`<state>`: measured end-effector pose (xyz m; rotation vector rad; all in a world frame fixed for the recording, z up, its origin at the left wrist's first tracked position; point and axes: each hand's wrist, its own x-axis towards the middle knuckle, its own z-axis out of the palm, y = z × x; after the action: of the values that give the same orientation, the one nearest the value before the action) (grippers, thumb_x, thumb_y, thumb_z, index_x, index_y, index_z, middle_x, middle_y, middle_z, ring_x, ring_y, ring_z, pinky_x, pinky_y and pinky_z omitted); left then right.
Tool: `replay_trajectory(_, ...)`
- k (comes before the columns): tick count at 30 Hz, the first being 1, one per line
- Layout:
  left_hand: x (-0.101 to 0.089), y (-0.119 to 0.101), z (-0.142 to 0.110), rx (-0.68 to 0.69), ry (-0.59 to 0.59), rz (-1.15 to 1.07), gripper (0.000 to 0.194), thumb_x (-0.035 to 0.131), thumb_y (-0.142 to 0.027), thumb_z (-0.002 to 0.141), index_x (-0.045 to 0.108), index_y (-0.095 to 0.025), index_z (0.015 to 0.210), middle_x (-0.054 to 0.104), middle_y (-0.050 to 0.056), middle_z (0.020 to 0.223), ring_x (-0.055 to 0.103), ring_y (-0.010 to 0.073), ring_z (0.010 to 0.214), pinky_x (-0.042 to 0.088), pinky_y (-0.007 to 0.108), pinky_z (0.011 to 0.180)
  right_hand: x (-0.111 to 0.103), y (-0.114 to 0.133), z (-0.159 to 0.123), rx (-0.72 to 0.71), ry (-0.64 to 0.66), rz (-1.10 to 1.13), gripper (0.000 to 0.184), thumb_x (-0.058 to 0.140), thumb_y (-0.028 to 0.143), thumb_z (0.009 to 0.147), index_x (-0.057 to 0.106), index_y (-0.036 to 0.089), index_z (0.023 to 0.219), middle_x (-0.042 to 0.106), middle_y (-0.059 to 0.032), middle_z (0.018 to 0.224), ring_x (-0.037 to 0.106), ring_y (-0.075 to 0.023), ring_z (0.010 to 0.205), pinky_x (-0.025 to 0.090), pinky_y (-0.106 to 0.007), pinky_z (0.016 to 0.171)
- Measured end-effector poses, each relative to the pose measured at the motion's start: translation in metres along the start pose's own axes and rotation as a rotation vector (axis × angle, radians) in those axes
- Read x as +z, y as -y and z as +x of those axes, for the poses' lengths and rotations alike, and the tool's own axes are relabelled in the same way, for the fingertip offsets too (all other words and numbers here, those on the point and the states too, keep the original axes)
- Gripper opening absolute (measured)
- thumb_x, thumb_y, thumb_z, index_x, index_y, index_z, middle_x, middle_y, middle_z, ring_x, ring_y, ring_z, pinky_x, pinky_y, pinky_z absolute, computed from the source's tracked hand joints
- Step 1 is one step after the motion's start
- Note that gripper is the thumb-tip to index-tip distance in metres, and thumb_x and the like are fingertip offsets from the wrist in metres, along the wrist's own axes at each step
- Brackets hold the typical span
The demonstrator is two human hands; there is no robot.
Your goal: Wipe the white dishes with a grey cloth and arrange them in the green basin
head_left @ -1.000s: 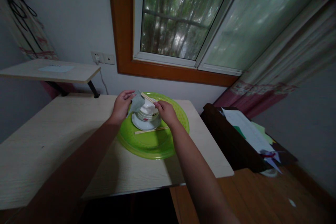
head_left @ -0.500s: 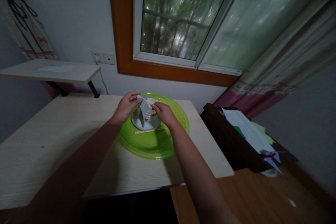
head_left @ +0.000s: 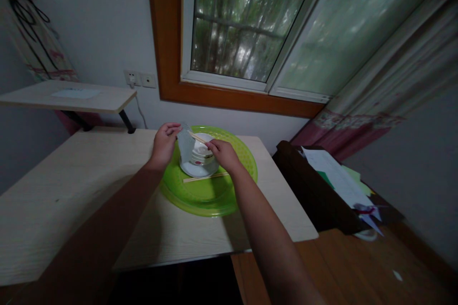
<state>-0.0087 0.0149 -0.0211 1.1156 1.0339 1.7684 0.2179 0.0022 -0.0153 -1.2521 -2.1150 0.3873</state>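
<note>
My left hand [head_left: 165, 142] pinches the upper edge of a grey cloth [head_left: 185, 143], which hangs down beside the bowls. My right hand [head_left: 222, 152] is closed on the near end of light wooden chopsticks [head_left: 198, 137]; their far tips reach the cloth. Under the hands, stacked white bowls [head_left: 201, 158] stand on a white plate [head_left: 200, 171], partly hidden by the cloth. Another pair of chopsticks [head_left: 203, 177] lies in front of the plate. All of this rests on a round green tray [head_left: 211, 209].
The tray sits on a pale wooden table [head_left: 89, 176], near the window wall. A raised shelf [head_left: 107, 100] with a paper on it stands at the back left. Right of the table, a dark brown piece of furniture [head_left: 311, 186] holds papers [head_left: 338, 176].
My left hand has moved left and slightly up, off the chopsticks, drawing the cloth with it so it hangs spread out. My right hand stays nearly in place with the chopsticks.
</note>
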Motion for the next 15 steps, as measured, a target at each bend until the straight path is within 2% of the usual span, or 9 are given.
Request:
replay_trajectory(2, -0.003, -0.001, 0.001, -0.026, -0.021, -0.024, 0.041, 0.082, -0.041, 0.07, 0.065, -0.018, 0.1, 0.071, 0.005, 0.09, 0.067, 0.0184, 0.082, 0.05, 0.028, 0.073, -0.002, -0.001, 0.0, 0.027, -0.011, -0.014, 0.034, 0.052, 0.038, 0.104, 0.072, 0.02, 0.083, 0.073, -0.0029, 0.083, 0.062, -0.0166, 0.078, 0.039, -0.025, 0.073)
replay_trajectory(5, -0.002, -0.002, 0.0, -0.028, 0.013, -0.013, 0.043, 0.082, -0.04, 0.071, 0.066, -0.018, 0.104, 0.071, 0.004, 0.089, 0.067, 0.0179, 0.081, 0.049, 0.027, 0.072, -0.004, -0.001, 0.0, 0.052, -0.042, -0.02, 0.033, 0.051, 0.037, 0.105, 0.072, 0.02, 0.086, 0.074, -0.0034, 0.086, 0.063, -0.0171, 0.081, 0.04, -0.025, 0.075)
replay_trajectory(9, 0.003, 0.002, -0.004, -0.065, 0.164, -0.004, 0.046, 0.083, -0.042, 0.072, 0.067, -0.018, 0.108, 0.072, 0.005, 0.092, 0.066, 0.0175, 0.083, 0.05, 0.028, 0.075, -0.003, 0.001, 0.0, 0.014, -0.084, 0.012, 0.034, 0.05, 0.038, 0.105, 0.072, 0.02, 0.087, 0.073, -0.0041, 0.087, 0.063, -0.0176, 0.083, 0.041, -0.026, 0.076)
replay_trajectory(12, 0.007, 0.004, -0.006, -0.073, 0.254, -0.008, 0.049, 0.085, -0.038, 0.071, 0.067, -0.018, 0.111, 0.072, 0.006, 0.098, 0.067, 0.0182, 0.088, 0.051, 0.03, 0.082, -0.001, 0.002, 0.0, -0.012, -0.049, 0.041, 0.032, 0.049, 0.037, 0.105, 0.072, 0.02, 0.089, 0.073, -0.004, 0.088, 0.063, -0.0175, 0.083, 0.042, -0.026, 0.077)
replay_trajectory(15, 0.008, 0.005, -0.006, -0.046, 0.276, 0.009, 0.049, 0.085, -0.036, 0.07, 0.068, -0.018, 0.112, 0.071, 0.004, 0.093, 0.067, 0.0182, 0.088, 0.051, 0.031, 0.085, 0.002, 0.002, 0.0, -0.025, 0.011, 0.068, 0.031, 0.049, 0.036, 0.105, 0.072, 0.02, 0.09, 0.073, -0.0031, 0.088, 0.062, -0.0165, 0.082, 0.042, -0.025, 0.077)
